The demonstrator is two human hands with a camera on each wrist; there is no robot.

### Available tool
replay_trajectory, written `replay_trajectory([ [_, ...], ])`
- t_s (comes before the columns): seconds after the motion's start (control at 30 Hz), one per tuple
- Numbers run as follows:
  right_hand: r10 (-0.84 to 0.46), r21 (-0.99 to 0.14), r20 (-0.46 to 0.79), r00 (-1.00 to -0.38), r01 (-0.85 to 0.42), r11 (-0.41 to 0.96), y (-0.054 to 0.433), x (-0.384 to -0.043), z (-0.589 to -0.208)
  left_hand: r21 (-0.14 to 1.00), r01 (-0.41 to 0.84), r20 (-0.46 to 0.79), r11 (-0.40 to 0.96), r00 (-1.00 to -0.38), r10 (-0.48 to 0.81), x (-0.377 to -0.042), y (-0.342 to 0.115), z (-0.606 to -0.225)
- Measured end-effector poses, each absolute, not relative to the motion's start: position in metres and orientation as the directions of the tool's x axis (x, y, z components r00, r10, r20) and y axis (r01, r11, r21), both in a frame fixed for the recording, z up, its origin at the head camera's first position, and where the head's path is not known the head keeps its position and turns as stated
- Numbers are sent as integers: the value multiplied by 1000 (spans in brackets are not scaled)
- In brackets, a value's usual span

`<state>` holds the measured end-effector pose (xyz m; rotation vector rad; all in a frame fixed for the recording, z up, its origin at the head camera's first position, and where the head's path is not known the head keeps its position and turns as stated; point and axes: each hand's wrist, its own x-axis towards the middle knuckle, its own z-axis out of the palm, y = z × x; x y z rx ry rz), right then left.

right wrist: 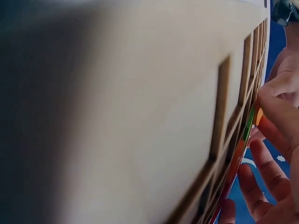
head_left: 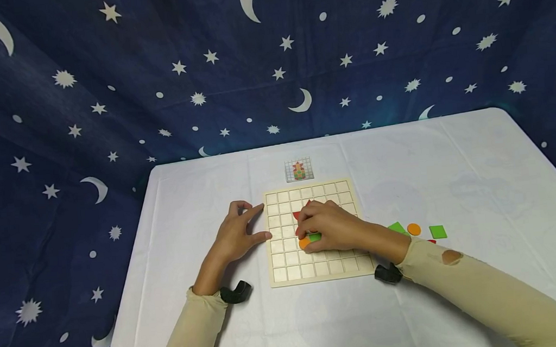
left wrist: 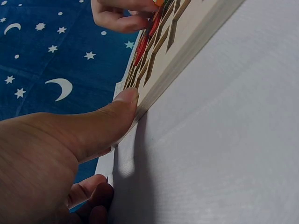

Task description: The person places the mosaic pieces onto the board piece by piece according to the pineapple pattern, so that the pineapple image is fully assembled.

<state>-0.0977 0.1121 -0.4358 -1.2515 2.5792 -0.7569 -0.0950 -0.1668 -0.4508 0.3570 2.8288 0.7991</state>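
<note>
A wooden grid board (head_left: 293,274) lies flat on the white table. My left hand (head_left: 236,234) rests at its left edge, thumb and forefinger spread apart; in the left wrist view the thumb (left wrist: 105,128) touches the board's side. Over the middle of the grid, my right hand (head_left: 333,226) pinches an orange disc (head_left: 304,243) between thumb and finger, close over a cell. Beside the disc sits a green piece (head_left: 314,237) in the grid. Red pieces (head_left: 296,215) show farther up, partly hidden under the right fingers.
Behind the board lies a small card (head_left: 299,169) with a gridded picture in red, orange and green. Right of the board are loose pieces: a green square (head_left: 438,231), another orange disc (head_left: 413,229) and others partly covered by the right forearm. A dark starry cloth (head_left: 231,79) hangs behind the table.
</note>
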Motion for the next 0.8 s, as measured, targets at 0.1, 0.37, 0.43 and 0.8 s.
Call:
replay_trajectory([
  [0.1, -773, -503, 64, -631, -689, 521, 112, -98, -437, 533, 176, -109, 827, -955, 274, -95, -167, -450],
  [0.37, -769, -482, 62, -636, -694, 535, 112, -98, -437, 537, 179, -110, 824, -954, 279, -95, -167, -449],
  [0.43, -768, -481, 65, -637, -694, 535, 112, -99, -437, 539, 181, -109, 823, -954, 281, -95, -167, -448],
  [0.8, -767, -475, 92, -635, -705, 526, 115, -101, -439, 545, 181, -107, 819, -953, 283, -95, -167, -448],
])
